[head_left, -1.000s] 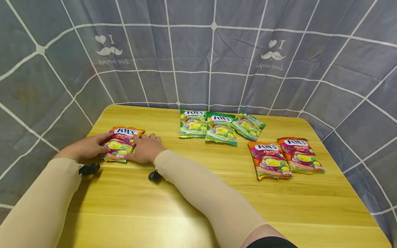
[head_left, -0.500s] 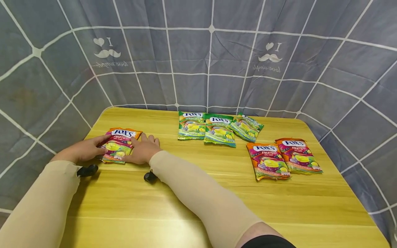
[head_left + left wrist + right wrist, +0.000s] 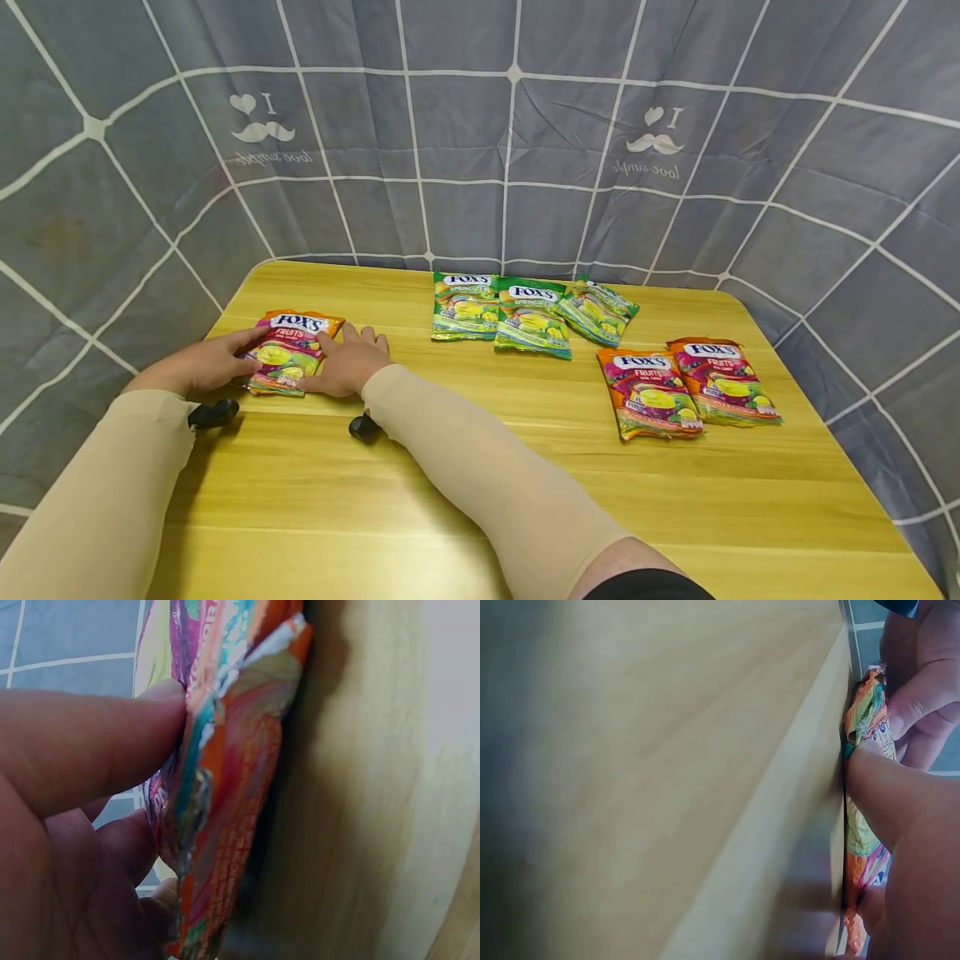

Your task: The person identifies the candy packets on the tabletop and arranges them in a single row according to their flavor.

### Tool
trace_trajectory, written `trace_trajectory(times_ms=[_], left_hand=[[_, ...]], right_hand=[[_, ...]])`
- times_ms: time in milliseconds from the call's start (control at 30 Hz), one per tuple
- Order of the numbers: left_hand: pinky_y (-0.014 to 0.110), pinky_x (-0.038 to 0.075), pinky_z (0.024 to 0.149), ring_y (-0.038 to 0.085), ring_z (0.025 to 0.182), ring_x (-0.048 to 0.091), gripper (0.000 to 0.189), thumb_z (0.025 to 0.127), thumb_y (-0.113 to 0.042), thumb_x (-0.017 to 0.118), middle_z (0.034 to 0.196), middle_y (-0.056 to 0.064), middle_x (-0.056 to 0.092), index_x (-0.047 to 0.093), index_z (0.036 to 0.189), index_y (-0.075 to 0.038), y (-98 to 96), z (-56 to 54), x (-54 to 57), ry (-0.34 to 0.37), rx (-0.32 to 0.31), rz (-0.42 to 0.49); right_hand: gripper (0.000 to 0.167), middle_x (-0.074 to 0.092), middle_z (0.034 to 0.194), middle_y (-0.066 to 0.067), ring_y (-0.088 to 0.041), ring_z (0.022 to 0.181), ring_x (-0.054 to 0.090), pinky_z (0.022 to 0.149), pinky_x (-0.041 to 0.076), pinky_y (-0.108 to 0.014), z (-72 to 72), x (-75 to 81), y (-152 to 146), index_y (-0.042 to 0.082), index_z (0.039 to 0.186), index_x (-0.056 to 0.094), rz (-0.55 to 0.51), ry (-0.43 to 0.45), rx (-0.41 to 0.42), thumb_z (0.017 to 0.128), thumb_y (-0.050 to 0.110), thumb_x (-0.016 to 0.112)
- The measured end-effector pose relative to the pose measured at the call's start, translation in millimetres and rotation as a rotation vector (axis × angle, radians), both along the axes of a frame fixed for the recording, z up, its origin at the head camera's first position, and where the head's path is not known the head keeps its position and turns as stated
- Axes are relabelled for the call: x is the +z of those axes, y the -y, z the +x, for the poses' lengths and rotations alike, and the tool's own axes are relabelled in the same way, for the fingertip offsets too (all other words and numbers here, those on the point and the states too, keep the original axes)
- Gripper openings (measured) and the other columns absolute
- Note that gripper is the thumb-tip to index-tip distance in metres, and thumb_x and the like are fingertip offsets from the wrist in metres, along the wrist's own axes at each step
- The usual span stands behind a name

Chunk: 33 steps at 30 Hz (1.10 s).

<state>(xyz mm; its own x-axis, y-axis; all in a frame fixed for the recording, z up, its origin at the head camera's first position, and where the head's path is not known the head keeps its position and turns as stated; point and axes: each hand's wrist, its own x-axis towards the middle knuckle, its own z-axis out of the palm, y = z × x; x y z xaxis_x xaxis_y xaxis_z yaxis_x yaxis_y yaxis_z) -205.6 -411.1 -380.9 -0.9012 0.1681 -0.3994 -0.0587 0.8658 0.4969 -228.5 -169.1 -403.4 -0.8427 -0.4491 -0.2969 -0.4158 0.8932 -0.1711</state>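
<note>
A purple and orange Fox's Fruits candy bag [image 3: 288,354] lies on the table at the left, face up. My left hand [image 3: 212,360] holds its left side, the thumb across the lower front. In the left wrist view, that thumb [image 3: 112,742] presses on the bag's crinkled face, with the other fingers along its edge. From the right, my right hand [image 3: 349,361] holds the bag's other side, thumb at the lower corner and the outer fingers spread. The right wrist view has the bag [image 3: 866,832] edge-on, close against the tabletop; my fingers partly cover it.
Three green Fox's Spring Tea bags [image 3: 532,317] lie along the back edge. Two more Fox's Fruits bags [image 3: 651,396] lie at the right, side by side. A grey curtain [image 3: 465,125] with white lines surrounds the wooden table [image 3: 337,508].
The head view has shifted slightly. Both hands stay on the same candy bag, the right hand a touch closer to the left; the other bags lie as before.
</note>
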Motion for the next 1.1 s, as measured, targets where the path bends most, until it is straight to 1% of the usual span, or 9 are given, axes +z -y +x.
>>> trace_trajectory(times_ms=[167,267,367,400,467,633,800,900,1100], left_hand=[[0.064,0.047,0.106,0.052,0.118,0.052,0.083,0.108,-0.029,0.058,0.150,0.049,0.029,0.007,0.166,0.000,-1.3,-1.1,-0.2,0.003,-0.004,0.002],[0.054,0.055,0.101,0.046,0.115,0.058,0.084,0.108,-0.027,0.058,0.149,0.048,0.028,0.003,0.166,0.000,-0.7,-1.6,-1.2,0.035,0.016,0.055],[0.042,0.061,0.092,0.037,0.110,0.064,0.086,0.109,-0.024,0.058,0.149,0.047,0.027,-0.001,0.166,-0.002,0.1,-2.6,-2.8,0.079,0.049,0.120],[0.041,0.063,0.090,0.035,0.109,0.065,0.086,0.109,-0.023,0.058,0.149,0.047,0.026,-0.003,0.166,-0.002,0.3,-2.8,-3.2,0.095,0.060,0.142],[0.041,0.063,0.090,0.033,0.109,0.065,0.087,0.109,-0.024,0.057,0.149,0.046,0.027,-0.005,0.166,-0.004,-0.3,-3.4,-3.9,0.111,0.073,0.159],[0.042,0.061,0.092,0.041,0.113,0.062,0.087,0.109,-0.028,0.058,0.149,0.047,0.027,-0.002,0.166,-0.002,-1.5,-4.3,-4.3,0.083,0.053,0.117],[0.038,0.058,0.091,0.045,0.114,0.057,0.087,0.108,-0.031,0.059,0.148,0.047,0.027,0.000,0.166,-0.001,-2.6,-4.0,-3.1,0.069,0.044,0.085],[0.036,0.058,0.090,0.044,0.115,0.056,0.088,0.108,-0.032,0.059,0.148,0.046,0.027,0.000,0.166,-0.003,-4.1,-4.2,-2.4,0.074,0.050,0.084],[0.033,0.061,0.086,0.036,0.109,0.062,0.088,0.108,-0.027,0.060,0.147,0.045,0.028,-0.002,0.166,-0.002,-6.4,-5.1,-2.8,0.093,0.064,0.144]], right_hand=[[0.088,0.013,0.177,0.010,-0.021,0.157,0.021,0.125,0.023,-0.041,0.3,1.7,-2.6,0.056,0.164,0.011,-0.005,-0.001,-0.004,0.089,0.089,0.045],[0.088,0.014,0.176,0.010,-0.021,0.155,0.023,0.123,0.025,-0.040,0.0,1.1,-3.1,0.055,0.164,0.013,-0.004,-0.013,0.001,0.089,0.089,0.044],[0.088,0.017,0.175,0.010,-0.020,0.151,0.027,0.120,0.027,-0.039,-0.3,0.2,-2.8,0.055,0.164,0.014,-0.001,-0.027,0.002,0.089,0.090,0.044],[0.088,0.018,0.175,0.010,-0.020,0.150,0.027,0.119,0.027,-0.038,-0.5,-0.1,-2.6,0.055,0.164,0.014,0.002,-0.031,0.002,0.089,0.090,0.043],[0.088,0.018,0.175,0.010,-0.020,0.150,0.028,0.119,0.028,-0.038,-0.4,0.0,-2.9,0.055,0.164,0.014,0.006,-0.037,-0.001,0.089,0.090,0.043],[0.088,0.018,0.175,0.011,-0.020,0.152,0.027,0.120,0.027,-0.039,-0.2,0.7,-4.3,0.055,0.164,0.013,0.008,-0.040,-0.003,0.089,0.090,0.043],[0.089,0.021,0.173,0.011,-0.020,0.150,0.028,0.119,0.028,-0.038,-0.3,-0.8,-5.4,0.055,0.164,0.014,-0.001,-0.038,-0.005,0.088,0.090,0.044],[0.089,0.022,0.173,0.010,-0.020,0.150,0.029,0.119,0.028,-0.038,-0.8,-1.7,-6.4,0.055,0.164,0.015,0.000,-0.043,-0.008,0.088,0.090,0.044],[0.090,0.019,0.175,0.011,-0.020,0.153,0.026,0.121,0.027,-0.039,-1.5,-1.4,-8.0,0.054,0.165,0.013,0.000,-0.037,-0.017,0.088,0.090,0.044]])
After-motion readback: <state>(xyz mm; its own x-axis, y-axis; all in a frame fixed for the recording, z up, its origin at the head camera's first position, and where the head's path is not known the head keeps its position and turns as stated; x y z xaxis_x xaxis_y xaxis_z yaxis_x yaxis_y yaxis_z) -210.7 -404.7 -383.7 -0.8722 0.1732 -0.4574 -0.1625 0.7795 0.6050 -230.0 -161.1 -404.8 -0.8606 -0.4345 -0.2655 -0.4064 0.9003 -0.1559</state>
